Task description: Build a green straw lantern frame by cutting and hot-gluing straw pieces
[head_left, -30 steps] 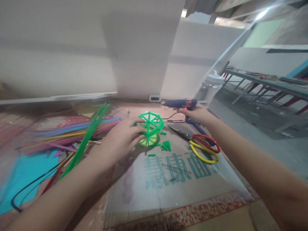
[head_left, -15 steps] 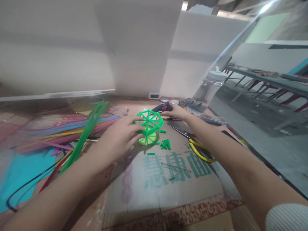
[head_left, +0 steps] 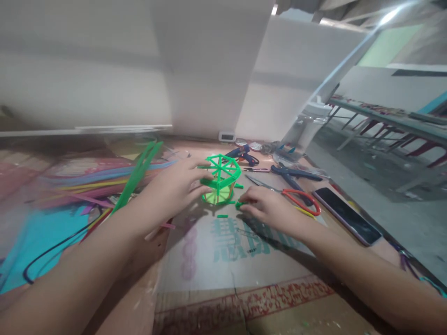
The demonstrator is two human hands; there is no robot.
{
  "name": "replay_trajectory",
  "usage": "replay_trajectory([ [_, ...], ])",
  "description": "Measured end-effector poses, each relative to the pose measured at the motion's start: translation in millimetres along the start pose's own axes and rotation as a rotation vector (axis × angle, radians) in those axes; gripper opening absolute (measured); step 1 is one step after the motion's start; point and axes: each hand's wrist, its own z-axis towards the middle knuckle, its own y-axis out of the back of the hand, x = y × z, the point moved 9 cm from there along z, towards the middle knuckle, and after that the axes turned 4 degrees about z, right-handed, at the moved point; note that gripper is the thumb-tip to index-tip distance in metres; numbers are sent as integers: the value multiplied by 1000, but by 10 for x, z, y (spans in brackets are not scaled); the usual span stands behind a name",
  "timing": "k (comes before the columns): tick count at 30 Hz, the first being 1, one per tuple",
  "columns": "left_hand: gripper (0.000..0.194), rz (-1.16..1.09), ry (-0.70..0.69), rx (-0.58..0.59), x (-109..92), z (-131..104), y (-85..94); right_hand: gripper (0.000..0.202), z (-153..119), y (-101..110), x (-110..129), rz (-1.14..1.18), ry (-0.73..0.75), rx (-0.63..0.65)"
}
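A small green frame (head_left: 223, 179) with a spoked, wheel-like top and a yellow-green base stands upright on the cardboard. My left hand (head_left: 178, 186) grips its left side, the fingertips partly hidden behind the top rim. Just right of the frame, my right hand (head_left: 263, 204) has its fingertips pinched on the short green pieces (head_left: 239, 204), which the fingers mostly cover. One loose short green strip (head_left: 222, 216) lies in front of the frame. Behind the frame rests a dark blue glue gun (head_left: 246, 156) with a small red light.
Scissors with red handles (head_left: 307, 200), pliers (head_left: 296, 173) and a phone (head_left: 347, 215) lie on the right. Bundles of coloured pipe cleaners (head_left: 94, 186) and a blue sheet (head_left: 38, 242) cover the left. A clear bottle (head_left: 303, 130) and a small white digital display (head_left: 226, 136) stand at the back.
My right hand has let go of the glue gun and come nearer, down to the short green pieces. My left hand stays at the frame.
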Motion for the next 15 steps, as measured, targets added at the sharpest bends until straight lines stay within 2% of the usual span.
replay_trajectory([
  [7, 19, 6, -7, -2, -14, -13, 37, 24, 89, -356, 175, -77, 126, 118],
  [13, 19, 4, 12, 4, -7, -3, 21, 8, 112, -531, 274, -61, 192, 113],
  [15, 19, -7, 16, -9, -5, 19, 55, 12, 94, -536, 329, -84, 206, 93],
])
